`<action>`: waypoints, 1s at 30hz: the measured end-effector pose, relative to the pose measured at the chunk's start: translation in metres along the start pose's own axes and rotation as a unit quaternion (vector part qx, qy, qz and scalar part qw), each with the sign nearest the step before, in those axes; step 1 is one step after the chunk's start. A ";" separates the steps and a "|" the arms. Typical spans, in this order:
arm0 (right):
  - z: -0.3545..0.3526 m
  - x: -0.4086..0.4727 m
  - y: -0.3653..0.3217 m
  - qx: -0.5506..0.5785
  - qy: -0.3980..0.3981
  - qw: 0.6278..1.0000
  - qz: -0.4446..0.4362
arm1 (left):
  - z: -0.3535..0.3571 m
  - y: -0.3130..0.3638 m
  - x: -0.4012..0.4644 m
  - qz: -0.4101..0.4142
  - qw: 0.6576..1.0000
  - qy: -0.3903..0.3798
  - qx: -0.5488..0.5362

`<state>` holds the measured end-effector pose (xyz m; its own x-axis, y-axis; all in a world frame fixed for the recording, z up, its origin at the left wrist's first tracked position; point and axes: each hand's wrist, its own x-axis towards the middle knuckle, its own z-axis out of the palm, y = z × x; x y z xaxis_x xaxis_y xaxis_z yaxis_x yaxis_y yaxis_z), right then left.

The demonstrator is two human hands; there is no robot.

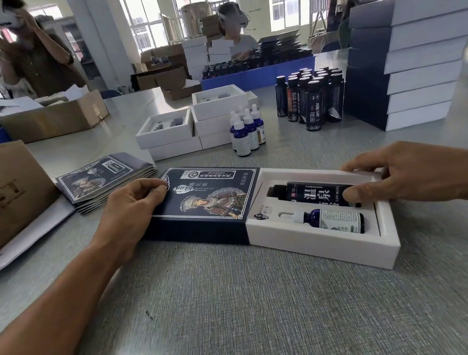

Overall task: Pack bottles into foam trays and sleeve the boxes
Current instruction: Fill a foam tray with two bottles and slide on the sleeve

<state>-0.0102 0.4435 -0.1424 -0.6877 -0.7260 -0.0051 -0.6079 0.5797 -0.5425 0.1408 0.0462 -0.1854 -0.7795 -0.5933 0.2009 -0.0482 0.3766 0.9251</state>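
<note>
A white box (315,248) with a foam tray lies on the grey table, its left part inside a dark blue printed sleeve (209,200). In the tray lie a tall black bottle (312,193) and a small blue dropper bottle (332,220). My left hand (132,208) grips the sleeve's left end, fingers curled on its top. My right hand (405,173) holds the box's right end, fingers over the far rim and thumb resting on the black bottle.
Flat blue sleeves (103,178) are stacked at left beside a cardboard carton (3,195). Behind stand empty white boxes (170,134), several dropper bottles (246,131), black bottles (311,97) and a tall stack of sleeved boxes (413,57). People work at the far tables.
</note>
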 end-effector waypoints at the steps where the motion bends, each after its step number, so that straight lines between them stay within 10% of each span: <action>1: 0.000 0.000 -0.001 0.000 0.003 1.000 0.002 | 0.001 0.001 0.000 -0.002 1.000 -0.002 -0.002; 24: 0.022 -0.002 -0.026 -0.009 0.098 0.995 0.035 | 0.014 0.012 -0.027 0.038 0.991 -0.062 0.110; 30: 0.010 -0.010 -0.027 0.056 0.069 0.982 0.165 | 0.016 0.012 -0.030 0.054 0.988 -0.041 0.137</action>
<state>0.0172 0.4314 -0.1363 -0.8921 -0.4436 -0.0864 -0.3003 0.7247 -0.6202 0.1534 0.0803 -0.1856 -0.8371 -0.4835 0.2558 -0.1204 0.6190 0.7761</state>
